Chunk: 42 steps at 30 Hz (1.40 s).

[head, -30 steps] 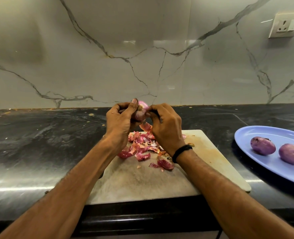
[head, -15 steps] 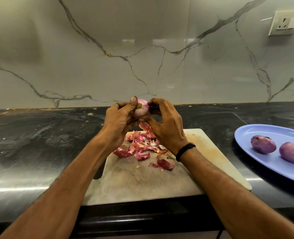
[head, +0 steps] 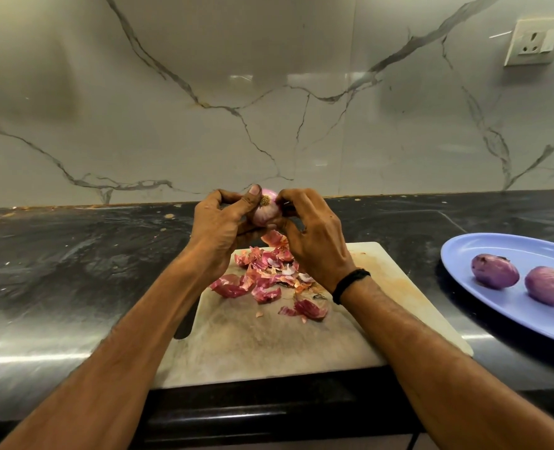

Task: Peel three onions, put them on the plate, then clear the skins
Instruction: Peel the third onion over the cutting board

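Centre of frame, slightly above the middle: a third onion [head: 267,207], pale pink, root end facing the camera, held in the air above the far edge of the board [head: 253,345]. The left hand [head: 219,227] grips it, thumb lying across its top and fingers curled behind. The right hand [head: 311,241] pinches its right side; whether it holds loose skin or the bulb itself is hard to make out. Most of the onion is hidden by both hands.

Below them, red skins [head: 269,277] lie heaped on the board, the heap partly covered by the right hand and its black wristband [head: 350,284]. A dark shape at the board's left edge is hidden under the left forearm.

Right edge of frame: a blue plate [head: 483,251], cut off by the frame, carries two peeled onions [head: 495,271], side by side and apart. Board and plate rest on the dark bench [head: 74,254]. Upper right, on the veined marble wall [head: 171,131]: a white socket [head: 530,42].
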Tool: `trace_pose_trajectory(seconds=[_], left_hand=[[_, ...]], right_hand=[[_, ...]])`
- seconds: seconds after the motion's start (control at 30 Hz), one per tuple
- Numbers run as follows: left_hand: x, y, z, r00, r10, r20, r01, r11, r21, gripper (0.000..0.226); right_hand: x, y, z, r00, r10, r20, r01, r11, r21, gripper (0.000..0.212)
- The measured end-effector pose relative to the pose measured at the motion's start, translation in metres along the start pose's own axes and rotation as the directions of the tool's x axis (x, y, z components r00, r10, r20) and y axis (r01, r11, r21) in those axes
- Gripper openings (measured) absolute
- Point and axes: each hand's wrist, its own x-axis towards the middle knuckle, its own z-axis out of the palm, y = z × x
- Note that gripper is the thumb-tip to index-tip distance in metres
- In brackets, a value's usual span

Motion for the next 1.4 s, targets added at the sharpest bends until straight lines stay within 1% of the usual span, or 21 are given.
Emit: trace_pose_trajectory(seconds=[0.07,0.23,0.3,0.37,0.43,0.5,0.6,0.7,0.77,0.9,0.97,1.1,1.2,1.4], left_hand=[[0.0005,-0.0007,-0.0003,1.0,0.009,-0.002,-0.009,1.0,0.012,0.051],[0.0016,-0.001,-0.0003,1.0,0.016,-0.015,-0.015,1.0,0.012,0.046],[0.002,-0.0006,-0.0002,1.0,0.023,-0.016,-0.023,1.0,0.019,0.043],[0.0029,-0.0011,-0.0009,0.999,0.031,-0.019,-0.031,0.999,0.019,0.04],[0.0039,-0.0017,-0.0017,0.999,0.037,-0.019,-0.037,0.999,0.012,0.038],[0.0049,-0.0024,-0.0022,0.999,0.046,-0.015,-0.046,0.999,0.018,0.037],[0.0051,-0.0024,-0.0032,0.999,0.046,-0.01,-0.045,0.999,0.018,0.033],[0.0035,-0.0014,-0.0025,0.999,0.046,-0.005,-0.046,0.999,0.011,0.037],[0.0029,0.0,-0.0018,0.999,0.052,-0.007,-0.051,0.999,0.011,0.037],[0.003,0.0005,-0.0012,0.998,0.063,-0.013,-0.063,0.998,0.021,0.034],[0.003,0.0005,-0.0015,0.998,0.066,-0.011,-0.066,0.998,0.017,0.034],[0.0022,-0.0001,-0.001,0.999,0.049,-0.003,-0.049,0.999,0.014,0.034],[0.0019,0.0012,-0.0016,0.999,0.036,-0.001,-0.036,0.999,-0.013,0.029],[0.0014,0.0031,-0.0012,1.0,0.022,0.006,-0.022,1.0,-0.009,0.037]], right_hand=[[0.0004,-0.0003,-0.001,1.0,-0.015,0.015,0.015,1.0,-0.023,0.035],[-0.002,-0.0016,0.0015,0.999,-0.037,0.018,0.038,0.995,-0.095,0.035],[-0.0015,-0.002,0.0026,1.0,-0.012,0.011,0.013,0.997,-0.07,0.031],[-0.0005,-0.0008,0.0032,1.0,0.023,0.001,-0.023,0.999,-0.022,0.022],[-0.0007,-0.0008,0.003,0.999,0.039,0.009,-0.039,0.999,0.012,0.026],[-0.0012,-0.001,0.0029,1.0,0.025,0.017,-0.025,1.0,-0.005,0.03],[-0.0018,-0.001,0.0029,1.0,0.004,0.016,-0.003,0.998,-0.055,0.028],[-0.0027,-0.0011,0.0025,1.0,-0.026,0.011,0.027,0.996,-0.091,0.022],[-0.003,-0.0031,0.0025,0.999,-0.034,0.004,0.034,0.995,-0.096,0.028],[-0.0015,-0.0051,0.003,1.0,0.01,0.007,-0.009,0.999,-0.041,0.04],[-0.0012,-0.0049,0.0027,1.0,0.014,0.012,-0.013,0.999,-0.049,0.042],[-0.0018,-0.0055,0.0008,1.0,0.002,0.003,-0.002,0.997,-0.071,0.038],[-0.0029,-0.007,0.0016,1.0,-0.018,-0.008,0.017,0.995,-0.098,0.034],[-0.0012,-0.0065,0.0036,0.999,0.036,-0.029,-0.037,0.999,-0.019,0.033]])
